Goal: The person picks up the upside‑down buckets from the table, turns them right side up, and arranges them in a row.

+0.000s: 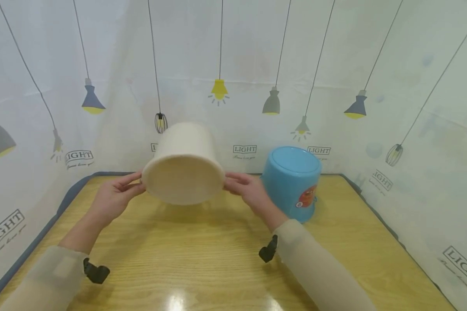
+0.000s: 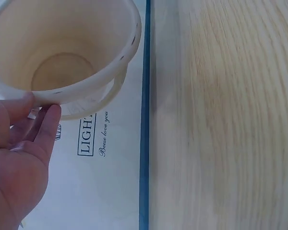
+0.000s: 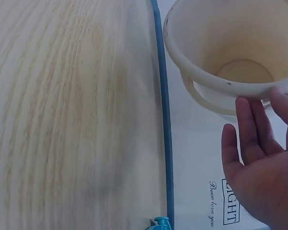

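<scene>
A cream-coloured plastic bucket (image 1: 188,140) is held up off the table, tipped so its mouth faces me and its base points up and away. My left hand (image 1: 110,196) pinches the rim on the left side, thumb against the edge. On the opposite side my right hand (image 1: 251,192) pinches the rim between thumb and fingers. Both wrist views show the inside of the cream bucket (image 2: 62,43) and its curved handle (image 3: 199,98) hanging outside below the rim. To the right, a blue bucket (image 1: 292,181) stands upside down on the table, near my right hand.
The wooden table (image 1: 202,255) has a dark blue edge (image 2: 145,143) along its back and sides. White curtains printed with lamps (image 1: 245,116) hang round three sides. A red label (image 1: 307,196) is on the blue bucket.
</scene>
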### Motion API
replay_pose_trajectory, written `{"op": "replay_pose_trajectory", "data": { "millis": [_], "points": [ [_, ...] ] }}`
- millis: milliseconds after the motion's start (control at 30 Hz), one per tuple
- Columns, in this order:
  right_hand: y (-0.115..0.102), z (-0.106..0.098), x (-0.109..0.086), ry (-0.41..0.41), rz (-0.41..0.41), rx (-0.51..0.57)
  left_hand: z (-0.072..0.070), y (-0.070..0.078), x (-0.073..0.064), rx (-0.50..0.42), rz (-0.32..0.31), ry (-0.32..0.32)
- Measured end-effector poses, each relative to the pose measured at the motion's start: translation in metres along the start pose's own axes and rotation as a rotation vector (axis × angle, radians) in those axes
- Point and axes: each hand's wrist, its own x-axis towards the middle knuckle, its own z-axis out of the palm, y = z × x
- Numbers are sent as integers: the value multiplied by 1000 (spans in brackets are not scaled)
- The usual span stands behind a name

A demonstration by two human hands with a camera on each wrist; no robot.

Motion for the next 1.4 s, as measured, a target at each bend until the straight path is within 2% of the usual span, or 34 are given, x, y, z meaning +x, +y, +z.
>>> {"op": "replay_pose_trajectory", "data": {
  "millis": [233, 500, 600, 700, 867, 1033, 1200, 1400],
  "points": [
    [-2, -4, 0, -9, -24, -28, 0, 5, 1, 95, 8, 7],
    [-7, -10, -2, -6, -30, -95, -1, 9, 0, 182, 89, 13],
    [-9, -11, -2, -6, -39, -104, -1, 10, -1, 171, 124, 17],
    [-10, -14, -2, -3, -56, -122, -1, 10, 0, 118, 157, 17],
    [-12, -18, -4, -17, -68, -162, -4, 13, 0, 29, 178, 12],
    [-14, -21, -4, -56, -76, -179, -7, 17, 0, -45, 195, -39],
    [-16, -24, -4, -73, -78, -177, -10, 21, 1, -15, 191, -96],
    [-18, -25, -5, -73, -98, -196, -14, 25, 2, 65, 162, -110]
  ]
}}
